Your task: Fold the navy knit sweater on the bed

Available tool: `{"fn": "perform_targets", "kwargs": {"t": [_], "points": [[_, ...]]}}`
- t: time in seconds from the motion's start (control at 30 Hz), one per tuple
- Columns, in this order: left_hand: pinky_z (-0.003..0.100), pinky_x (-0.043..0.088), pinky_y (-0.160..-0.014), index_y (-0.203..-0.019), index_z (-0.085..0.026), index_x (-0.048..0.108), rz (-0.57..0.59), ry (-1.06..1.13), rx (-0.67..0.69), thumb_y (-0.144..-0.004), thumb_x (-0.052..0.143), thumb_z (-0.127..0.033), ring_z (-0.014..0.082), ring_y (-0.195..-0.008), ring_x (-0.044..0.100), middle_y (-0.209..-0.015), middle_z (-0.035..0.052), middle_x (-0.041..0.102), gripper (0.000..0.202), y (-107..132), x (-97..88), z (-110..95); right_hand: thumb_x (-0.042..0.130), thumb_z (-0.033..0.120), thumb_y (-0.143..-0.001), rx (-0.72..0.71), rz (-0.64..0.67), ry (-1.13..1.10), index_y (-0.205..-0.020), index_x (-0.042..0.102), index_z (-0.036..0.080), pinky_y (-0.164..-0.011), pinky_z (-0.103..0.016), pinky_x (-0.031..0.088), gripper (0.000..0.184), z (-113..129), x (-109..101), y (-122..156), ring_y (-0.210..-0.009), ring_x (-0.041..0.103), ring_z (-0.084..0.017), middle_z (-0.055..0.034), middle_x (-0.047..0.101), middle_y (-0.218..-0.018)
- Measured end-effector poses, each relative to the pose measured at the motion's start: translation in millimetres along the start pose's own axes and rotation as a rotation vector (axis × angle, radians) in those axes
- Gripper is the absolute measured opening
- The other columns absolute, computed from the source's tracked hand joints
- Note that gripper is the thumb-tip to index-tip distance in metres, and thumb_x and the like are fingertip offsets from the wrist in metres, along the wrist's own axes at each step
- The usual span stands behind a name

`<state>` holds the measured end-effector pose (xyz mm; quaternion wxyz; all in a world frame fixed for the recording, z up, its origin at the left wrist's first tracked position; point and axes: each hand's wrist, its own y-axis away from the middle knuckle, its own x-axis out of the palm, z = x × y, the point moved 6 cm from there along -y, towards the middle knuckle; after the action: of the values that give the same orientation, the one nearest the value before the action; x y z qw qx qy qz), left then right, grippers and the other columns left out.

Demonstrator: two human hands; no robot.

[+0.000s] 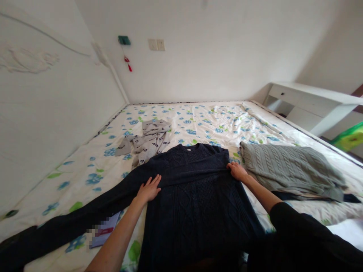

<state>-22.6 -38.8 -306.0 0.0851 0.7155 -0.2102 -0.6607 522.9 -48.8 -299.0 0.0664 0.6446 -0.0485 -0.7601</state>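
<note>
Now a navy cable-knit sweater (195, 211) lies spread on a blue-flowered bed sheet (176, 113), one long sleeve (70, 215) stretched out (a band folds across its chest). The left hand (149, 190) rests open on it; the right hand (237, 171) curls at the fold, grip unclear.

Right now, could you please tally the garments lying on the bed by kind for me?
Cable-knit garments: 2 (navy sweater, folded grey knit)
Grey garments with printed letters: 1
Dark cloth under the grey knit, mostly hidden: 1
Total: 4
</note>
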Motion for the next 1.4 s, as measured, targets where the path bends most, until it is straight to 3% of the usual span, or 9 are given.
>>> {"fn": "perform_targets", "kwargs": {"t": [0.27,0.53,0.7,0.83,0.93,1.1,1.23,1.33,1.4], "points": [[0.066,0.031,-0.136,-0.166,-0.021,0.059,-0.110,0.316,0.029,-0.090,0.071,-0.043,0.0441,-0.170,0.034,-0.182,0.0183,0.040,0.080,14,-23.7,-9,0.077,0.017,-0.080,-0.092,0.219,-0.090,-0.126,0.083,0.021,-0.105,-0.040,0.057,0.047,42,-24,22,-0.115,0.077,-0.033,-0.0130,0.083,-0.118],[0.046,0.058,-0.115,-0.147,-0.018,0.075,-0.337,0.713,0.019,-0.089,0.075,-0.052,0.0367,-0.134,0.074,-0.154,0.0188,0.073,0.067,85,-54.3,38,0.065,0.043,-0.098,-0.458,0.250,-0.496,-0.144,0.077,0.027,-0.106,-0.041,0.061,0.050,115,-72,143,-0.114,0.079,-0.029,-0.0095,0.083,-0.126],[0.035,0.064,-0.089,-0.124,-0.022,0.083,-0.599,1.298,-0.294,-0.076,0.085,-0.039,0.0254,-0.104,0.078,-0.127,0.0113,0.082,0.051,180,-12.5,133,0.058,0.059,-0.102,-0.344,0.147,-0.749,-0.113,0.086,0.029,-0.089,-0.040,0.066,0.043,128,-42,193,-0.095,0.080,-0.030,-0.0087,0.084,-0.104],[0.027,0.063,-0.074,-0.105,-0.023,0.077,-0.826,1.712,-0.804,-0.077,0.075,-0.016,0.0137,-0.071,0.069,-0.085,-0.0001,0.070,0.029,264,51.5,198,0.064,0.066,-0.092,-0.176,-0.045,-0.871,-0.104,0.086,0.031,-0.085,-0.048,0.066,0.043,111,-16,169,-0.084,0.080,-0.034,-0.0096,0.085,-0.099],[0.029,0.065,-0.071,-0.095,-0.024,0.068,-0.876,1.769,-0.993,-0.081,0.068,-0.012,0.0150,-0.067,0.067,-0.076,-0.0008,0.061,0.019,296,59.3,219,0.066,0.066,-0.089,-0.151,-0.111,-0.908,-0.107,0.086,0.027,-0.085,-0.048,0.065,0.047,101,-19,138,-0.084,0.080,-0.032,-0.0108,0.086,-0.103],[0.037,0.068,-0.073,-0.102,-0.024,0.068,-0.947,1.711,-0.986,-0.083,0.062,-0.014,0.0198,-0.072,0.068,-0.081,0.0027,0.064,0.023,290,6.7,232,0.065,0.063,-0.084,-0.086,-0.212,-0.983,-0.104,0.084,0.022,-0.076,-0.039,0.061,0.050,86,-33,97,-0.076,0.076,-0.026,-0.0104,0.086,-0.096],[0.034,0.067,-0.079,-0.127,-0.026,0.071,-1.087,1.594,-0.809,-0.086,0.055,-0.018,0.0197,-0.089,0.071,-0.106,0.0036,0.075,0.045,259,-79.1,234,0.065,0.056,-0.084,-0.035,-0.244,-1.010,-0.103,0.083,0.022,-0.074,-0.035,0.058,0.043,74,-29,80,-0.074,0.075,-0.024,-0.0086,0.085,-0.093],[0.027,0.064,-0.088,-0.145,-0.023,0.070,-1.198,1.477,-0.515,-0.088,0.059,-0.024,0.0138,-0.096,0.070,-0.125,0.0022,0.079,0.058,223,-173.1,193,0.069,0.052,-0.084,-0.033,-0.219,-1.079,-0.101,0.083,0.024,-0.072,-0.032,0.058,0.036,73,-26,72,-0.074,0.074,-0.022,-0.0067,0.085,-0.092],[0.034,0.064,-0.097,-0.150,-0.018,0.071,-1.218,1.295,-0.180,-0.087,0.066,-0.029,0.0149,-0.098,0.072,-0.127,0.0057,0.082,0.063,195,-238.8,124,0.073,0.049,-0.083,-0.016,-0.193,-1.156,-0.102,0.083,0.025,-0.071,-0.031,0.058,0.032,74,-27,66,-0.074,0.074,-0.021,-0.0061,0.085,-0.094]]}}
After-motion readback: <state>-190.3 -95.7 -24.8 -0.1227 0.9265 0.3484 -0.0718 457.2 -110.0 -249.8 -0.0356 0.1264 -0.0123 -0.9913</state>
